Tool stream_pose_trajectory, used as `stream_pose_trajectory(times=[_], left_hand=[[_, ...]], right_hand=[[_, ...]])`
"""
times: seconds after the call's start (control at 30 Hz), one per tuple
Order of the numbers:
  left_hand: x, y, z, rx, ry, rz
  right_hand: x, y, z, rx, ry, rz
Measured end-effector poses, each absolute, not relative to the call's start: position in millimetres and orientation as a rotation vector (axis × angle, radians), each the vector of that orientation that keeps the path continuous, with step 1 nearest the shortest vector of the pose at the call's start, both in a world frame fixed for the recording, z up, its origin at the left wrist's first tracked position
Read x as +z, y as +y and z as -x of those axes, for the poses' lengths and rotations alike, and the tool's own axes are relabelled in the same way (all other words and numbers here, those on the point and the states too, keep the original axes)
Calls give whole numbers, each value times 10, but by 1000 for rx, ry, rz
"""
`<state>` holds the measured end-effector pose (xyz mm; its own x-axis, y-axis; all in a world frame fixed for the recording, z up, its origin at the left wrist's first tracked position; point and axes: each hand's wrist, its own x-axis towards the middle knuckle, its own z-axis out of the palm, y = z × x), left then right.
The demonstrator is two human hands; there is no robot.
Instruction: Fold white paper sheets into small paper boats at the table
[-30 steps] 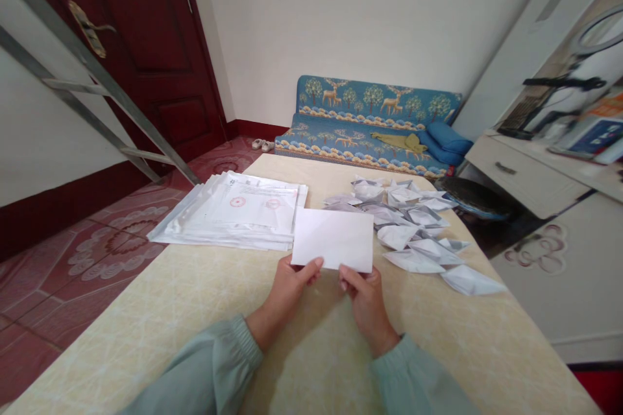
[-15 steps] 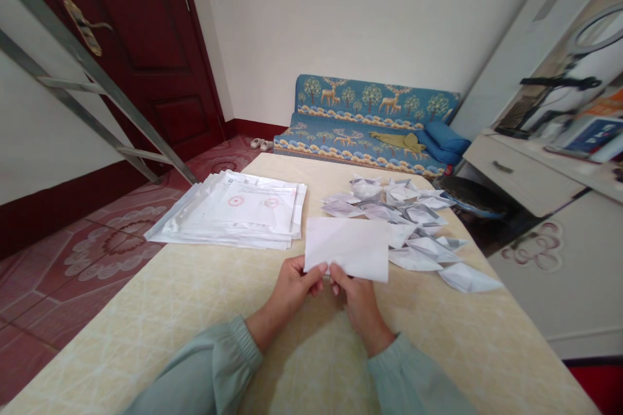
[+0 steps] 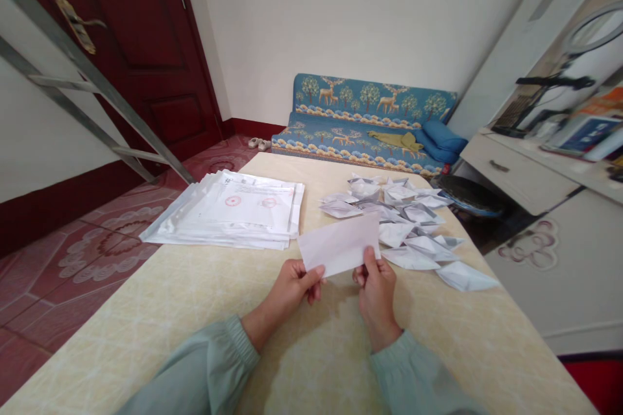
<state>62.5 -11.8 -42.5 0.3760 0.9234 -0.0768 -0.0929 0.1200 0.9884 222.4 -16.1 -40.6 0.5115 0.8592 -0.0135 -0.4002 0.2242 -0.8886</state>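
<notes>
Folded white sheet (image 3: 339, 244) held above yellow table (image 3: 195, 311), tilted, right end higher. Left hand (image 3: 291, 284) pinches sheet's lower left corner, thumb on top. Right hand (image 3: 377, 288) pinches sheet's lower right edge, thumb pressed to paper. Stack of printed papers (image 3: 228, 215) lies left of sheet, on table, red stamps on top page. Heap of folded paper boats (image 3: 406, 227) lies right of sheet and behind it. Blue patterned sofa (image 3: 365, 123) well behind sheet, beyond table's far edge.
</notes>
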Motion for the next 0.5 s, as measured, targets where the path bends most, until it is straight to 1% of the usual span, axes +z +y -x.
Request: stream_pose_trajectory(times=[0.37,0.5], left_hand=[[-439,-132,-595,701,791,-1302],[-417,-120,-588,869,850,-1153]], right_hand=[[-446,-118,-2297,833,-445,1000],[-432,-125,-2333,766,-529,994]])
